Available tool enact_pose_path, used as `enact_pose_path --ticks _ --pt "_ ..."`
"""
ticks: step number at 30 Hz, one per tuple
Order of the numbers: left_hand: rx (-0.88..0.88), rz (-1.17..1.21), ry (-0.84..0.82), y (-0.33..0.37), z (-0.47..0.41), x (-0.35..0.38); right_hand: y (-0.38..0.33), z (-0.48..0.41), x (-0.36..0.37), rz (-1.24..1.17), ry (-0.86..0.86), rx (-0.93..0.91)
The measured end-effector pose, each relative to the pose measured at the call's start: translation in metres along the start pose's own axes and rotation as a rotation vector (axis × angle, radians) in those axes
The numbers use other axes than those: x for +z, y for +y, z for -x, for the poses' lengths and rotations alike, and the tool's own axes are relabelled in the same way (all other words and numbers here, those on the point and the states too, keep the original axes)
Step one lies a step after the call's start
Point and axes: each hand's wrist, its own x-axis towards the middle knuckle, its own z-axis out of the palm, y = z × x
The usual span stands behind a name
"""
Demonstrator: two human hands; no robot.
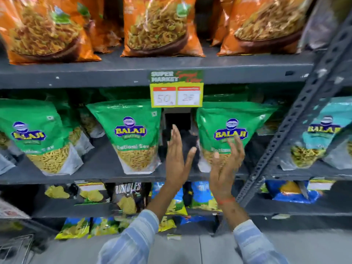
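Two green pouches (pixel 133 138), left hand (pixel 177 161) between.

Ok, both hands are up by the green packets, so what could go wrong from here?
1. The right hand is in front of a leaning green packet near the shelf edge; a nudge might tip it off.
2. The left hand faces the gap beside the middle packet; reaching in could topple it.
3. The price tag hangs above that gap and might get knocked.
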Motion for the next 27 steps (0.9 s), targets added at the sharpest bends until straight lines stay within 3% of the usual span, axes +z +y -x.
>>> enact_pose_path --ticks 2,3,6,9,16,27 --pt "-0.089 0.105 -0.121 -0.002 0.004 0.024 0.014 0.009 -0.026 0.034 -0.136 0.353" --pt "-0.151 0.161 -0.169 -0.003 0.004 0.033 0.024 0.009 -0.032 0.021 -0.139 0.427" --pt "-0.272 0.309 -0.299 -0.007 0.002 0.051 0.044 -0.008 -0.032 -0.036 -0.079 0.413" --pt "-0.367 0.392 -0.362 -0.011 -0.002 0.059 0.06 -0.03 -0.028 -0.175 -0.163 0.505" --pt "-0.456 0.373 -0.594 -0.02 -0.014 0.065 0.095 -0.05 -0.033 -0.182 -0.358 0.553" --pt "-0.543 0.353 -0.589 -0.023 -0.013 0.074 0.1 -0.05 -0.029 -0.251 -0.391 0.576"
